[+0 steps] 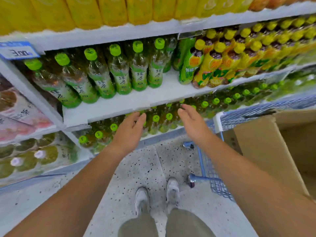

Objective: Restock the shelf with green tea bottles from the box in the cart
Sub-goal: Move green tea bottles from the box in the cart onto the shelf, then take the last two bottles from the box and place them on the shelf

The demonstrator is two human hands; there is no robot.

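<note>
Grip wide, empty: left hand [130,132], right hand [193,124]; green tea bottles [119,71]: lime caps, green labels.

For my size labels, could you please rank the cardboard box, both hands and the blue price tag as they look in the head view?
1. cardboard box, partly cropped
2. left hand and right hand, alike
3. blue price tag, close behind

Bright even light, smeared warped edges, soft focus
</note>
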